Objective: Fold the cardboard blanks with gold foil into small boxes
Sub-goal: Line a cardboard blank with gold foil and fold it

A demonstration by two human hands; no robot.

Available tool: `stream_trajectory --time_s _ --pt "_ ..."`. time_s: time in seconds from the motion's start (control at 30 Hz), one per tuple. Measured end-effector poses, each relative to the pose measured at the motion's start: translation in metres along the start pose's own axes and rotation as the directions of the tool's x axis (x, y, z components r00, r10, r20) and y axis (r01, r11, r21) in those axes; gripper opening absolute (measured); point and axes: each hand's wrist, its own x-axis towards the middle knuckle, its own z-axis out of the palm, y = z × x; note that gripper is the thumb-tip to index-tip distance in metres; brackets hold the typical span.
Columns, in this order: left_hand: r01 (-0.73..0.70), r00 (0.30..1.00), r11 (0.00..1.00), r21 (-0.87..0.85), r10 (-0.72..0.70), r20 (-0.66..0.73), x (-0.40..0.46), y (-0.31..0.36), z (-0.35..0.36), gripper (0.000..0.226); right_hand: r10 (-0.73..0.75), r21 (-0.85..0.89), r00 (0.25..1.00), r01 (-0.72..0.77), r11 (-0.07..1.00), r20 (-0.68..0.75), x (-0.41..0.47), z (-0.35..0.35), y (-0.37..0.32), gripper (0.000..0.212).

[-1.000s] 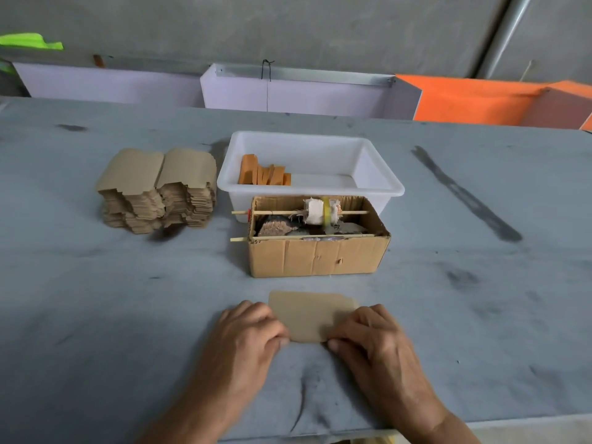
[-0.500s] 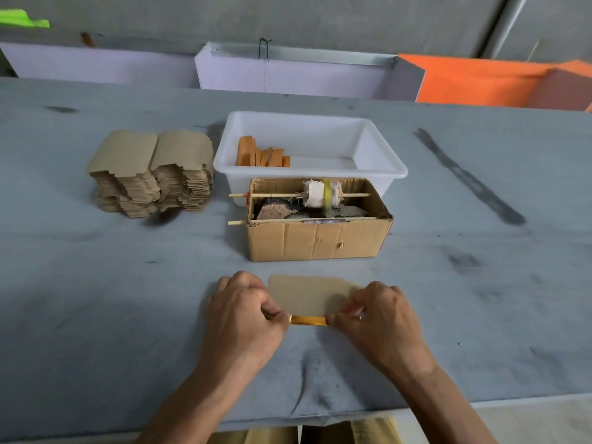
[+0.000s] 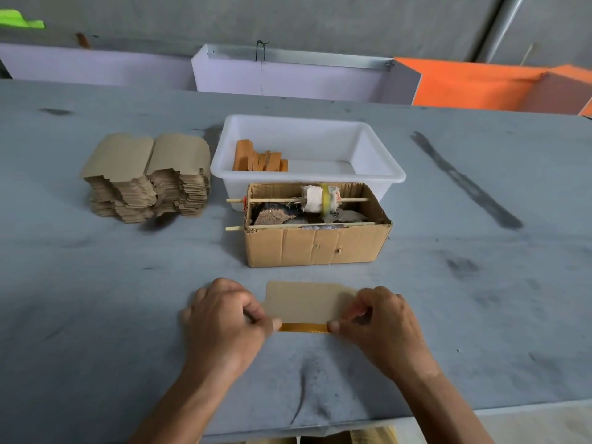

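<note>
A blank (image 3: 302, 302) is being held flat on the counter (image 3: 96, 299), just in front of the carton (image 3: 315, 245), so a crease can be worked along its near edge. That edge is being pinched at both ends, by the left hand (image 3: 224, 318) and the right hand (image 3: 382, 322), fingers curled; between them a gold strip (image 3: 302, 327) is being turned up. The stack (image 3: 147, 177) is being kept within reach, to the left.
</note>
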Motion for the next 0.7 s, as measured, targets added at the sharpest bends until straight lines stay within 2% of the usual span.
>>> stream_trajectory --time_s 0.13,0.2,0.23,0.3,0.37,0.4,0.53,0.7 --pt "-0.003 0.997 1.000 0.022 0.004 -0.071 -0.005 -0.003 0.001 0.027 -0.013 0.123 1.000 0.015 0.992 -0.015 -0.004 0.003 0.009 0.032" --pt "-0.071 0.990 0.996 0.051 0.077 -0.119 -0.009 0.001 0.002 0.028 -0.097 0.108 0.987 0.111 0.988 -0.125 -0.011 0.008 0.009 0.030" --pt "-0.155 0.977 0.986 0.068 0.163 -0.137 -0.013 0.005 0.003 0.026 -0.186 0.050 0.960 0.200 0.978 -0.210 -0.014 0.011 0.008 0.027" --pt "-0.376 0.898 0.907 0.190 0.407 -0.165 -0.022 0.012 0.005 0.018 -0.417 -0.126 0.851 0.398 0.909 -0.320 -0.018 0.016 0.006 0.020" --pt "-0.514 0.821 0.811 0.279 0.559 -0.112 -0.027 0.016 0.006 0.019 -0.582 -0.283 0.745 0.510 0.812 -0.325 -0.021 0.021 0.004 0.019" --pt "-0.547 0.799 0.779 0.307 0.595 -0.088 -0.028 0.017 0.006 0.023 -0.621 -0.333 0.719 0.529 0.780 -0.312 -0.021 0.022 0.002 0.021" --pt "-0.544 0.776 0.733 0.407 0.624 -0.086 -0.039 0.021 0.008 0.025 -0.656 -0.463 0.701 0.500 0.732 -0.280 -0.027 0.028 -0.003 0.020" --pt "-0.497 0.770 0.711 0.497 0.625 -0.125 -0.048 0.022 0.024 0.030 -0.660 -0.524 0.699 0.466 0.713 -0.276 -0.035 0.033 -0.007 0.027"
